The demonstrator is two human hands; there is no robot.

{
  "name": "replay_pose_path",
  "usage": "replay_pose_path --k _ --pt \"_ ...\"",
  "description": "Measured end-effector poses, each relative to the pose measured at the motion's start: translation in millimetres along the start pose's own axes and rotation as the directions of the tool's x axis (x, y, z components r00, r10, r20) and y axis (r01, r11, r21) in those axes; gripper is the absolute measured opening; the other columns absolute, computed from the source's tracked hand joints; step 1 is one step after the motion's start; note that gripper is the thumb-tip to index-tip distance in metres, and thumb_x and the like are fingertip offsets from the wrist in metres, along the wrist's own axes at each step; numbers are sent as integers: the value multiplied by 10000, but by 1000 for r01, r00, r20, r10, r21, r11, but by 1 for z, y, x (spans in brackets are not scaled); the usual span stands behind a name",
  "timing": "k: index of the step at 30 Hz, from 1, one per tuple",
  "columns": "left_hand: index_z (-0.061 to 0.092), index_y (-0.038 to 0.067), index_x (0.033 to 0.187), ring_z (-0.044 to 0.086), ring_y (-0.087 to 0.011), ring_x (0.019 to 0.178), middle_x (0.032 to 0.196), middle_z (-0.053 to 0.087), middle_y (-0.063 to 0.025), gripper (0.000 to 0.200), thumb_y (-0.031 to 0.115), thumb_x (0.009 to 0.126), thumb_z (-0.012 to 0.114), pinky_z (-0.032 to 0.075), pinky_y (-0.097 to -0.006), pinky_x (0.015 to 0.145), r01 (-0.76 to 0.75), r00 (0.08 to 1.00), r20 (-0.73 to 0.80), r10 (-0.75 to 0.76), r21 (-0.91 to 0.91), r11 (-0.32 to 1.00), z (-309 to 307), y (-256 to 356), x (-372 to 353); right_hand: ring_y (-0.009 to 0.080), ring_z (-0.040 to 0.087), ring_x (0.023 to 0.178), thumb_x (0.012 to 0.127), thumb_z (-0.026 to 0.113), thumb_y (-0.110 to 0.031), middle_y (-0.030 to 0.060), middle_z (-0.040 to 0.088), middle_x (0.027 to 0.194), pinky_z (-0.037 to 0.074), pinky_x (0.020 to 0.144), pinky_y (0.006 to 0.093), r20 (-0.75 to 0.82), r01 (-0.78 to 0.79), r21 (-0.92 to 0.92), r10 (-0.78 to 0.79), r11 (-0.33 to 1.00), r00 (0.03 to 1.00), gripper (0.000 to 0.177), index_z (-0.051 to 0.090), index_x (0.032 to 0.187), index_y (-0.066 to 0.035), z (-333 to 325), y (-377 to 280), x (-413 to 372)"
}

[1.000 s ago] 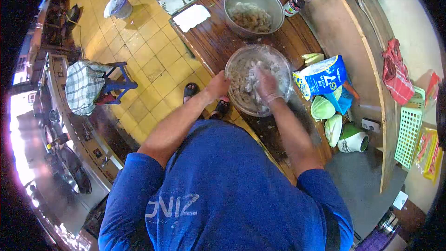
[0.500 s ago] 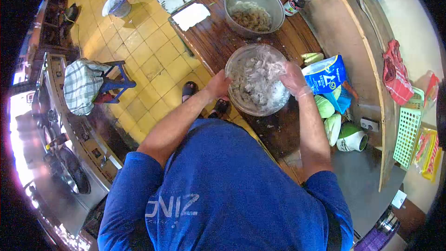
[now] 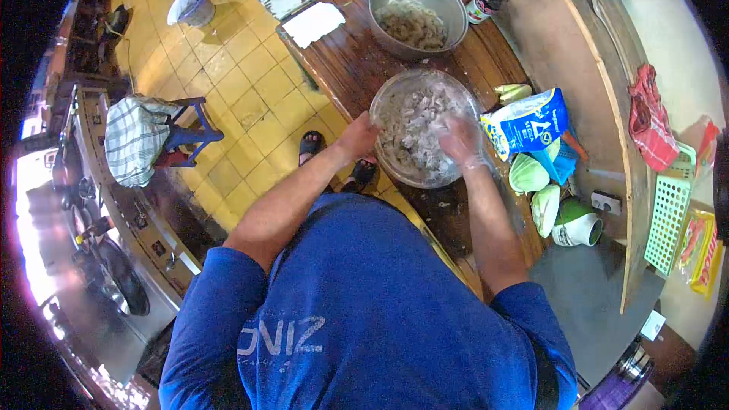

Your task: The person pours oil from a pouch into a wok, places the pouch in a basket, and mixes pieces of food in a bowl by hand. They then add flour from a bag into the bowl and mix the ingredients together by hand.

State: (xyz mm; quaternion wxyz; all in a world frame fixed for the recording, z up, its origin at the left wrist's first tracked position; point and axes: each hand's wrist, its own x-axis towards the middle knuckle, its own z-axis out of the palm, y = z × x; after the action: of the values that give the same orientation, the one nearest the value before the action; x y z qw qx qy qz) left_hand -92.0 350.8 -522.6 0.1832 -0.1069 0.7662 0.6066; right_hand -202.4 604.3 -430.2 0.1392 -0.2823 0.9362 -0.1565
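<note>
Left hand (image 3: 358,137) clasps the rim of the glass bowl (image 3: 422,73); gloved right hand (image 3: 459,140) lies in its pale mixture (image 3: 410,125), grip too blurred to tell. Metal bowl (image 3: 456,9) beyond holds similar mixture.

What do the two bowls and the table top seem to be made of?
The near bowl looks like clear glass or plastic, because its wall is see-through and its rim glints. The far bowl seems to be dull grey metal, probably steel, with a soft sheen. The table top looks like dark brown wood with a glossy finish, showing plank lines and grain.
</note>
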Motion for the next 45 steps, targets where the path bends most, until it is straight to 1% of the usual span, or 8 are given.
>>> replay_pose_path --k 5,7,10,14,24,29,36,45 --pt "419 62 1189 632 -222 607 942 629 -113 325 258 947 509 527 -331 445 144 990 32 -141 -199 969 -10 82 -34 502 387 1239 737 658 -152 236 320 1445 381 1025 441 -61 -45 -301 28 953 998 619 470 1326 -130 45 -69 6" --pt "423 65 1176 608 -195 566 911 636 -96 313 260 948 512 506 -319 433 250 967 136 -216 -687 683 -16 98 -40 476 425 1220 715 659 -116 236 380 1405 394 1018 430 -74 34 -153 -45 988 996 626 482 1315 -122 75 -32 26" --pt "471 11 1184 641 -245 915 1037 624 -128 323 197 923 515 554 -385 698 24 999 50 -18 -131 991 -11 51 -20 412 508 1162 684 656 -77 223 508 1292 426 986 410 -13 10 149 -8 989 1000 614 515 1280 -107 41 -32 21" --pt "477 0 1164 665 -261 843 990 640 -146 317 211 928 501 563 -386 663 59 997 62 -45 -230 971 -13 67 -33 286 605 1045 729 676 -122 172 602 1193 463 929 331 273 -196 273 120 942 955 552 536 1262 -88 -20 -38 28" --pt "428 2 1183 650 -217 557 848 652 -140 322 233 962 464 555 -340 459 103 994 -11 -105 -110 989 -11 59 -21 197 635 849 726 633 -74 118 691 949 492 758 330 28 100 274 -112 957 993 259 676 977 -29 -60 -15 15" --pt "421 -3 1186 656 -212 578 866 650 -142 322 233 970 451 565 -350 463 44 999 -11 -44 -18 999 -13 62 -23 302 627 974 778 657 -149 145 651 1082 499 862 361 -109 -50 662 162 748 981 321 627 1086 -62 -49 -22 -6" --pt "480 -53 1041 668 -323 702 897 633 -219 306 224 922 533 545 -407 565 61 997 -41 -65 -87 994 -9 52 -17 406 543 1089 797 626 -173 240 585 1160 421 967 451 -321 103 -348 -222 932 921 470 541 1246 -63 17 -70 -27" --pt "512 -23 1066 657 -359 852 953 620 -258 272 205 918 508 525 -446 716 -17 992 -122 18 6 1000 -8 56 -21 401 601 958 713 592 -112 217 636 1002 492 821 438 20 -88 191 86 978 996 431 569 1141 -57 -13 -13 38"
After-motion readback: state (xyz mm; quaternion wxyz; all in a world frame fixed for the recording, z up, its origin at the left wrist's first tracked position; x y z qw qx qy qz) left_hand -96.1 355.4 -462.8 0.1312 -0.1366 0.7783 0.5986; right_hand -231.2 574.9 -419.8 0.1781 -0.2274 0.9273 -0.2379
